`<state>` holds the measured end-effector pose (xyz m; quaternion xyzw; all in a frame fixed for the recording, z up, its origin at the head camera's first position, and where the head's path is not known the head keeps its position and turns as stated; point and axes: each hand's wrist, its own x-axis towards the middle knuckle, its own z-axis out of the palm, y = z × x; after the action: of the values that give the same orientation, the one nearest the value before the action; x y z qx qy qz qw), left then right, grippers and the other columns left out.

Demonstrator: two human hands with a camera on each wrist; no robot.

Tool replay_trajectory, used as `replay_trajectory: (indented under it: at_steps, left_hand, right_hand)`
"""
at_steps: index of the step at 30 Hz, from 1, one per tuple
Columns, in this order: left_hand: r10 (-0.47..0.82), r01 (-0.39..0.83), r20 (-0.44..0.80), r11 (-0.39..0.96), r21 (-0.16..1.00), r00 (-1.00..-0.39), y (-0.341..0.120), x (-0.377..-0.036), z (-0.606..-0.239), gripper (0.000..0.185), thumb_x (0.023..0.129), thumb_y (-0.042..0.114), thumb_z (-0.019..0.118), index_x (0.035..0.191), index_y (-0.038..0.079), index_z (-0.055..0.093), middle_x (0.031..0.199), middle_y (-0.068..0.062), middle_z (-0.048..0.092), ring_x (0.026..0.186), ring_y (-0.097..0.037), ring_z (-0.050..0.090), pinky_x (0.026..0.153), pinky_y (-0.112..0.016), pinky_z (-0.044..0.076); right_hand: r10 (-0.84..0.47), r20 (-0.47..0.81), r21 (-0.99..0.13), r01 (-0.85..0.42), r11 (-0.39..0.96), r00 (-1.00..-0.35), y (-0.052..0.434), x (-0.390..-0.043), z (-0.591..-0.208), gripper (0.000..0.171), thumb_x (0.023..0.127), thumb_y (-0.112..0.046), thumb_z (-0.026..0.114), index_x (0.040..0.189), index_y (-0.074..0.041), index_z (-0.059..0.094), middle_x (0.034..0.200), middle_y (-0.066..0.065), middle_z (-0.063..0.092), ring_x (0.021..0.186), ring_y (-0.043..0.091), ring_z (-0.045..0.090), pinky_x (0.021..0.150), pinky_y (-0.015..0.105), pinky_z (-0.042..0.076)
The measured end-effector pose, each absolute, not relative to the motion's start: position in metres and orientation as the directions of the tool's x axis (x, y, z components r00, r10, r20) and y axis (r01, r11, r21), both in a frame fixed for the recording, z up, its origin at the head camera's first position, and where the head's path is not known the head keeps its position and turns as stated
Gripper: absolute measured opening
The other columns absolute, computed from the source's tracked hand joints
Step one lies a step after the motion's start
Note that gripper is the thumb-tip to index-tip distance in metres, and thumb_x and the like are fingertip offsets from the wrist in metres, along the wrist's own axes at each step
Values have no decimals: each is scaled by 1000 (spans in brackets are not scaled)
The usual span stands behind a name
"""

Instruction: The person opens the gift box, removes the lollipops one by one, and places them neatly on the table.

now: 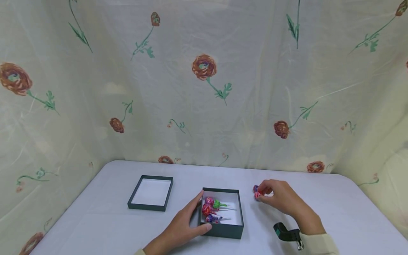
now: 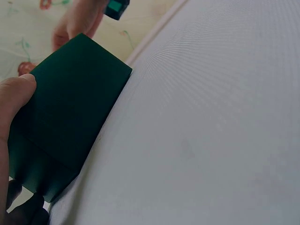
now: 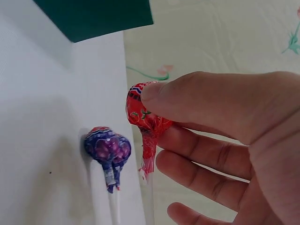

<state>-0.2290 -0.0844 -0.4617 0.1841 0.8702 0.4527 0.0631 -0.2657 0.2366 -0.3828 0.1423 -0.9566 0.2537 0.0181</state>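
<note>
My left hand (image 1: 182, 224) holds the dark green box (image 1: 225, 231) at its left side, thumb across the front corner and fingers along the side wall. In the left wrist view, the thumb (image 2: 18, 93) presses on the green wall. Inside the white-lined box lie several wrapped lollipops, among them a green one (image 1: 217, 204), red ones and a purple one (image 1: 211, 218). Right of the box, my right hand (image 1: 280, 198) pinches a red lollipop (image 3: 149, 115) by its wrapped head, the white stick pointing down in the right wrist view. Purple lollipops (image 3: 108, 146) lie beside it on the table.
The box's lid (image 1: 148, 207), dark green rim and white inside, lies on the white table (image 1: 95, 230) to the left of the box. A flower-patterned curtain (image 1: 248, 88) hangs behind the table and along its sides. A black device sits at my right wrist.
</note>
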Motion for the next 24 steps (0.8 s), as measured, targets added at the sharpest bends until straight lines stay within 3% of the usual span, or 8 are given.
replay_trajectory:
  at_steps: [16, 24]
  left_hand:
    - [370, 253, 48, 530, 810, -928, -84, -229, -461, 88, 81, 59, 66, 152, 44, 15, 157, 1, 28, 142, -31, 27, 107, -65, 27]
    - [372, 253, 45, 534, 807, -927, -83, -229, -460, 88, 81, 59, 66, 152, 45, 15, 157, 2, 27, 142, -31, 27, 107, -64, 26]
  right_hand:
    - [-190, 29, -494, -179, 850, -981, 237, -271, -398, 13, 80, -13, 78, 89, -13, 69, 81, -2, 62, 80, 15, 55, 78, 37, 54]
    - [-203, 37, -489, -195, 850, -978, 239, -272, -404, 15, 80, -13, 78, 89, -11, 66, 81, -2, 61, 79, 16, 54, 74, 35, 53]
